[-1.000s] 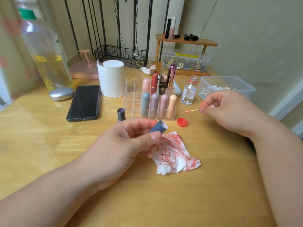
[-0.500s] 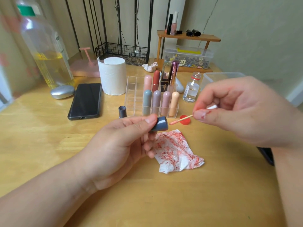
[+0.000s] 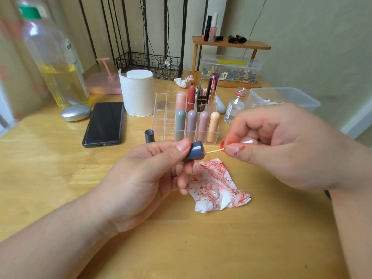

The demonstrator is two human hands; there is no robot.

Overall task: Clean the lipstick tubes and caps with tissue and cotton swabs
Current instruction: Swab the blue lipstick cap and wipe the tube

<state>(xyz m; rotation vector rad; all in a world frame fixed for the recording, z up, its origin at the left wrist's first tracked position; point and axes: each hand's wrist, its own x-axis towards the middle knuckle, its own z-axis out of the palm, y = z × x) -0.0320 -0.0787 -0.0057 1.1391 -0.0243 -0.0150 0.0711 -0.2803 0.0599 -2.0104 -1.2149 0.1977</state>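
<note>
**Head view.** The left hand [image 3: 141,178] pinches a blue-grey cap [image 3: 194,151], thumb on top and fingers curled beneath. The cap's free end is turned toward 3 o'clock. The right hand [image 3: 281,150] pinches a swab [image 3: 214,151] by its stick between thumb and forefinger, the other fingers folded. The swab's white rear tip shows inside that hand. Its working tip is hidden at the cap's end, and whether it has entered cannot be told. Red smears mark the right thumb.

The cap is held in the air above the table [image 3: 50,168]. A red-stained tissue [image 3: 217,188] lies at 5 o'clock of the cap. A dark tube [image 3: 149,136] stands at 10 o'clock, just beside the organizer [image 3: 161,109] at 12 o'clock, which holds upright lipsticks. An uncapped vial [image 3: 234,107] stands at 2 o'clock.

**Handling (judged).**
- **Cap:** probably light, rigid and glossy, so slippery where lipstick has smeared. It is best held by its outer wall, away from the mouth, leaving the opening free.
- **Swab:** the thin wooden stick would likely snap under side load. Hold it near the working end and turn it gently.
- **Tissue:** soft and limp. Its stained folds would re-smear, so take it by a white corner.
</note>
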